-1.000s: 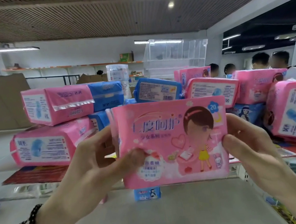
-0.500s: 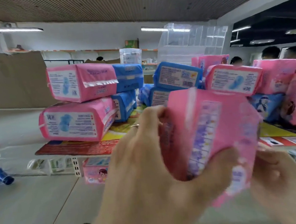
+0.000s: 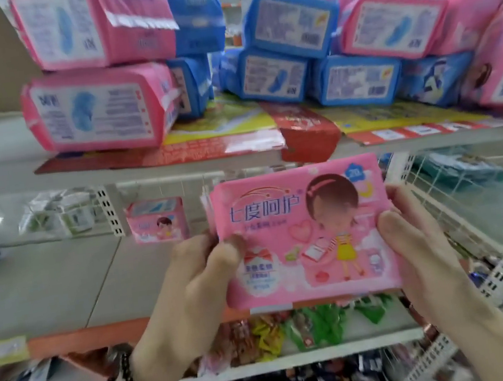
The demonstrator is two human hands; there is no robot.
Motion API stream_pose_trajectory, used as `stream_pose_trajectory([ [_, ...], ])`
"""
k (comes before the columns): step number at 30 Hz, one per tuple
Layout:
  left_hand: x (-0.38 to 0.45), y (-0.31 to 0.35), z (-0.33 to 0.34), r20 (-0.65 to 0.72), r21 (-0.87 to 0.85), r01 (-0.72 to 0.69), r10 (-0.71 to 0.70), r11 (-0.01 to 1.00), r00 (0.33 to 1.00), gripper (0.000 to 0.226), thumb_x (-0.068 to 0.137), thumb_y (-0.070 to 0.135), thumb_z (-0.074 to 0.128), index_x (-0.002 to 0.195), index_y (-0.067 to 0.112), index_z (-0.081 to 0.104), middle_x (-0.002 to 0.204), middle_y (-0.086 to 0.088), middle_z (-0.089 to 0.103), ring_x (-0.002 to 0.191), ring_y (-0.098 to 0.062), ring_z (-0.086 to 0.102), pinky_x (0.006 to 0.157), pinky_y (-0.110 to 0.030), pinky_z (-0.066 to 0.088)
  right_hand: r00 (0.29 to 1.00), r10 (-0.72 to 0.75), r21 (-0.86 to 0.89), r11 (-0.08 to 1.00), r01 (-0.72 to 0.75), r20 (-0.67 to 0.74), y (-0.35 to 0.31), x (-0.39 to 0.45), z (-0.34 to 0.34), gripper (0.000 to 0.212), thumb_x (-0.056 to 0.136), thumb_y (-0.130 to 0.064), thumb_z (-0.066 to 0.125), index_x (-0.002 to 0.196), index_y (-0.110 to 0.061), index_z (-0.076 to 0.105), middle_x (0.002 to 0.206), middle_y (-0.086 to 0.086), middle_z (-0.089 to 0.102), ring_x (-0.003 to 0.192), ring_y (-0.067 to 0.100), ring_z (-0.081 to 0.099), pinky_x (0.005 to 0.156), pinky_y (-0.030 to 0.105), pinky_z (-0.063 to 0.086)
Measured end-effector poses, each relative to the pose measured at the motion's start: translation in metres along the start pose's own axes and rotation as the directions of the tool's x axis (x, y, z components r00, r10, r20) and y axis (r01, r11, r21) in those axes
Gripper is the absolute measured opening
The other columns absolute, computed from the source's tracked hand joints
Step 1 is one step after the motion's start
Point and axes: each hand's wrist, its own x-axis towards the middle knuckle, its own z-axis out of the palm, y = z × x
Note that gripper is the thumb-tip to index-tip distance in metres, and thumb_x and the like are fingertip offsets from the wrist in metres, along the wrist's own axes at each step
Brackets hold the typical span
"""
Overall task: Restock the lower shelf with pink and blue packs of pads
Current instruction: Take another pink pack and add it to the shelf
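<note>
Head view: I've dropped the camera from the top stacks down to the lower shelf [image 3: 64, 288], and the pink pack [image 3: 304, 234], mid-turn half a second ago, faces me again, front side up. My left hand [image 3: 191, 281] pinches its left edge, my right hand [image 3: 424, 247] grips the right edge. It hangs before the shelf, not yet set beside the small pink pack [image 3: 156, 220] standing at the back
</note>
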Motion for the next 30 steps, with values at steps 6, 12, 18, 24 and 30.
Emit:
stream_pose_trajectory([
  [6, -0.016, -0.039, -0.019, 0.053, 0.022, -0.078, 0.077, 0.997, 0.996, 0.025, 0.086, 0.035, 0.055, 0.097, 0.021, 0.071, 0.1, 0.002, 0.078, 0.093, -0.017, 0.074, 0.074, -0.029, 0.058, 0.993, 0.088, -0.199, 0.978, -0.07, 0.084, 0.032, 0.005, 0.003, 0.051, 0.079, -0.059, 0.067, 0.114, -0.023, 0.059, 0.109, 0.005, 0.07, 0.101, 0.027, 0.069, 0.083, 0.047, 0.059],
  [12, -0.019, -0.06, -0.032, 0.072, 0.16, 0.06, -0.072, 0.985, 0.995, 0.044, 0.087, 0.051, 0.065, 0.12, 0.021, 0.067, 0.112, 0.008, 0.076, 0.105, -0.012, 0.072, 0.092, -0.041, 0.058, 0.961, 0.188, -0.33, 0.937, -0.113, 0.205, 0.07, 0.014, 0.004, 0.036, 0.091, -0.05, 0.054, 0.112, -0.021, 0.062, 0.096, -0.005, 0.075, 0.099, 0.011, 0.071, 0.084, 0.032, 0.053],
  [18, -0.011, -0.083, -0.04, 0.023, 0.271, 0.129, -0.14, 0.954, 0.99, 0.032, 0.092, 0.042, 0.064, 0.12, 0.026, 0.067, 0.116, 0.008, 0.075, 0.111, -0.014, 0.07, 0.1, -0.047, 0.054, 0.924, 0.309, -0.421, 0.886, -0.195, 0.223, 0.098, 0.035, 0.017, 0.024, 0.086, -0.052, 0.062, 0.099, -0.031, 0.064, 0.08, -0.006, 0.072, 0.076, 0.01, 0.072, 0.068, 0.024, 0.052],
  [24, 0.006, -0.093, -0.056, -0.073, 0.374, 0.196, -0.182, 0.906, 0.981, 0.011, 0.098, 0.027, 0.064, 0.105, 0.035, 0.066, 0.095, 0.028, 0.074, 0.093, 0.005, 0.07, 0.084, -0.022, 0.053, 0.896, 0.351, -0.449, 0.87, -0.204, 0.273, 0.127, 0.065, 0.035, 0.014, 0.087, -0.043, 0.071, 0.089, -0.03, 0.068, 0.079, -0.01, 0.071, 0.086, 0.002, 0.066, 0.065, 0.007, 0.043],
  [30, 0.016, -0.098, -0.08, -0.129, 0.458, 0.222, -0.183, 0.861, 0.975, 0.011, 0.096, 0.034, 0.062, 0.104, 0.041, 0.065, 0.096, 0.022, 0.075, 0.096, -0.014, 0.072, 0.09, -0.042, 0.058, 0.873, 0.359, -0.509, 0.846, -0.155, 0.33, 0.145, 0.09, 0.056, 0.019, 0.088, -0.032, 0.07, 0.071, -0.027, 0.062, 0.066, -0.021, 0.07, 0.078, -0.009, 0.064, 0.067, 0.007, 0.041],
])
